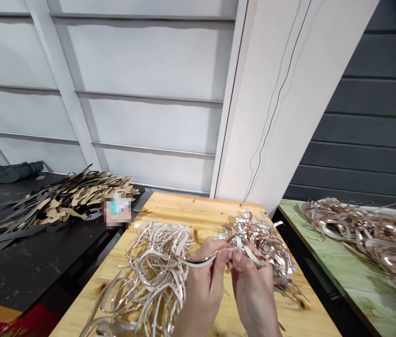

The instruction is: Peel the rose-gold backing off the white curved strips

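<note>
Over the middle of the wooden table, my left hand (206, 271) and my right hand (252, 276) meet with fingertips nearly touching. Both pinch a thin strap (201, 263), pale on one side and shiny rose-gold on the other. Its long part runs left from my left hand, and a short end curls over my right fingers. Left of my hands lies a loose pile of similar pale straps (159, 276). Behind and right of my right hand sits a heap of shiny rose-gold strips (275, 252). My palms are hidden.
The wooden table (169, 202) backs onto a white panelled wall (155, 117). On the left, a black table (39, 252) carries black and tan cut pieces (74, 196). To the right, a green-topped table (338, 267) bears more rose-gold strips (377, 238). Dark gaps separate the tables.
</note>
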Demonstrator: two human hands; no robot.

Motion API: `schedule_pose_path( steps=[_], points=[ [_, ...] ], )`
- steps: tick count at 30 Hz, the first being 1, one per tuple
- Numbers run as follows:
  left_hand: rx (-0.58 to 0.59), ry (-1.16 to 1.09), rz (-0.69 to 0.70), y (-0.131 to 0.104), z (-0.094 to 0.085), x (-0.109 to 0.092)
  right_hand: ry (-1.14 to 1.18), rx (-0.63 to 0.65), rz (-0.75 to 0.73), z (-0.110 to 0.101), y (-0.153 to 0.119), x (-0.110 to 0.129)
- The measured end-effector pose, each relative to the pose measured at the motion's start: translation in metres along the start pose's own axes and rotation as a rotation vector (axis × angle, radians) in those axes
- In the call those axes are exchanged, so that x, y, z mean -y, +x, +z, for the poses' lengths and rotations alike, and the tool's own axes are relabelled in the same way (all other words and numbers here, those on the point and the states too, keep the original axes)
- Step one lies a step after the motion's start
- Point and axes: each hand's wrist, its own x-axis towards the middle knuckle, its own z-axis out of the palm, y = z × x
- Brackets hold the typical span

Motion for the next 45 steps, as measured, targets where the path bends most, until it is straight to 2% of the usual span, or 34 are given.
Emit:
schedule_pose_path(
  steps=[7, 17, 28, 36, 39, 45],
  points=[
    [0.051, -0.018, 0.025, -0.003, 0.005, 0.002, 0.051, -0.035, 0.024, 0.0, 0.002, -0.003],
    [-0.043, -0.026, -0.043, -0.004, 0.002, 0.001, 0.03, 0.016, 0.018, 0.002, -0.002, -0.004],
    [0.035, -0.065, -0.041, -0.005, 0.007, 0.006, 0.045, 0.048, -0.003, -0.002, 0.003, -0.006],
    [0.073, -0.078, -0.076, -0.004, 0.008, 0.005, 0.027, -0.002, -0.001, -0.003, 0.004, -0.005],
    [0.079, -0.088, -0.084, -0.004, 0.009, 0.004, 0.025, -0.012, 0.03, -0.002, 0.004, -0.003],
    [0.083, -0.083, -0.109, -0.004, 0.009, 0.001, 0.055, -0.031, 0.187, -0.001, 0.008, 0.006]
  ],
)
